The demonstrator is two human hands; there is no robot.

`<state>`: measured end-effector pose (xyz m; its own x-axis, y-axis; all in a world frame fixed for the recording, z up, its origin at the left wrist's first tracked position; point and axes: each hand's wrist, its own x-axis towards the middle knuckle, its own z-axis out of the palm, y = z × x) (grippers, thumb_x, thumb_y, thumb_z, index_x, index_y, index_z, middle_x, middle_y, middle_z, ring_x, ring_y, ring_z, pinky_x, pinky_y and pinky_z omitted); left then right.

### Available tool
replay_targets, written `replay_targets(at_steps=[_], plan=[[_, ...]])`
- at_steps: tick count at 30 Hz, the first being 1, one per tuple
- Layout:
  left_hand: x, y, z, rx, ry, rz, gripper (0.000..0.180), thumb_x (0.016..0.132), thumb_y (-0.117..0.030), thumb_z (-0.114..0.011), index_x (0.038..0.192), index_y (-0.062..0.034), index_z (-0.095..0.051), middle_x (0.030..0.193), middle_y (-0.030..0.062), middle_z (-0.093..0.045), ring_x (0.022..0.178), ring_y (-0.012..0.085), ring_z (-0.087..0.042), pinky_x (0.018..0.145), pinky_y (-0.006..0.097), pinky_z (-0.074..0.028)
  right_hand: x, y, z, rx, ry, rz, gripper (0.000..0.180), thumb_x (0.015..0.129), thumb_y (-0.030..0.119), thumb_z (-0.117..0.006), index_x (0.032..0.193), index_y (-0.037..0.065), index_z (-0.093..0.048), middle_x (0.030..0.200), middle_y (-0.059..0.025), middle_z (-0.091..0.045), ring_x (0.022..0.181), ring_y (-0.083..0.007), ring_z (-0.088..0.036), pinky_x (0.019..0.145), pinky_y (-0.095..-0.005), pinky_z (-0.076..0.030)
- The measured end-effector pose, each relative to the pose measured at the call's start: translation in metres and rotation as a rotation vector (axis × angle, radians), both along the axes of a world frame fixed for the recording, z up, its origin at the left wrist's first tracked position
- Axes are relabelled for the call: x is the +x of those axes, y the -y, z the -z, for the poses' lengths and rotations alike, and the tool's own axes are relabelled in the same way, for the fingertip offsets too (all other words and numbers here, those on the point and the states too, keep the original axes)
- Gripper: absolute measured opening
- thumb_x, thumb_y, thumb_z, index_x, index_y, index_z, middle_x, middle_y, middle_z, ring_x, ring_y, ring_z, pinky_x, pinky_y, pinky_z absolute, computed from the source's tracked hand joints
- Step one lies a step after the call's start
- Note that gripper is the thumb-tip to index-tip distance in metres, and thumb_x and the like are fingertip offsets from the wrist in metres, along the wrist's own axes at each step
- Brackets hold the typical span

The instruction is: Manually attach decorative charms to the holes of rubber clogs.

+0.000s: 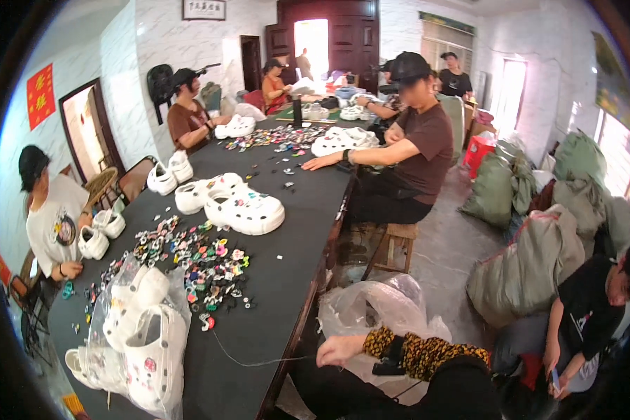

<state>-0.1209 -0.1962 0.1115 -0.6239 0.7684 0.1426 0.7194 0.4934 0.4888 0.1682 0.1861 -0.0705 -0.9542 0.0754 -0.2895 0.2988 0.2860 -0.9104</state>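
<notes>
My right hand (339, 350) reaches in from the lower right, past the near table edge, with a black and yellow patterned sleeve at its wrist. Its fingers are pinched on the end of a thin pale thread (266, 363). That thread curves over the dark table (273, 301) toward a red and white shoe charm (207, 322); whether it is tied there I cannot tell. A crumpled clear plastic bag (371, 304) lies right behind my hand. My left hand is out of view.
White clogs in clear plastic (157, 357) lie at the table's near left. Beyond are a charm pile (203, 262) and more white clogs (245, 208). Several people work round the table; one sits on a wooden stool (395, 245). Full sacks (528, 262) and a crouching person (588, 315) are at right.
</notes>
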Motion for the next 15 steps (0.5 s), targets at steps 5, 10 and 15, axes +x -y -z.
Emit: replay_targets(at_steps=[5, 10, 15], plan=[[-0.004, -0.002, 0.003, 0.033, 0.047, 0.007, 0.014, 0.090, -0.008, -0.056, 0.096, 0.0024, -0.063, 0.080, 0.0255, -0.063, 0.067, 0.0350, -0.062, 0.064, 0.039, -0.049, 0.062, -0.085, -0.010, 0.613, 0.070, 0.259, 0.029, 0.085, 0.024, -0.059, 0.095, -0.002, -0.067, 0.087, -0.0172, -0.069, 0.070, -0.0293, -0.064, 0.066, -0.0381, -0.052], [-0.004, -0.002, 0.001, 0.052, 0.069, -0.003, 0.015, 0.089, -0.008, -0.057, 0.096, 0.0035, -0.063, 0.078, 0.0259, -0.062, 0.063, 0.0326, -0.057, 0.063, 0.039, -0.048, 0.119, -0.138, -0.027, 1.096, 0.619, 0.574, 0.021, 0.083, 0.016, -0.056, 0.091, 0.003, -0.069, 0.091, -0.0210, -0.068, 0.087, -0.0367, -0.066, 0.075, -0.0449, -0.053], [-0.004, 0.001, 0.000, 0.067, 0.069, 0.006, 0.016, 0.090, -0.008, -0.056, 0.097, 0.0055, -0.062, 0.078, 0.0251, -0.063, 0.064, 0.0292, -0.058, 0.064, 0.038, -0.048, 0.124, -0.134, -0.060, 1.152, 0.489, 0.717, 0.021, 0.085, 0.011, -0.055, 0.097, -0.003, -0.065, 0.115, -0.0234, -0.059, 0.091, -0.0412, -0.065, 0.076, -0.0473, -0.054]])
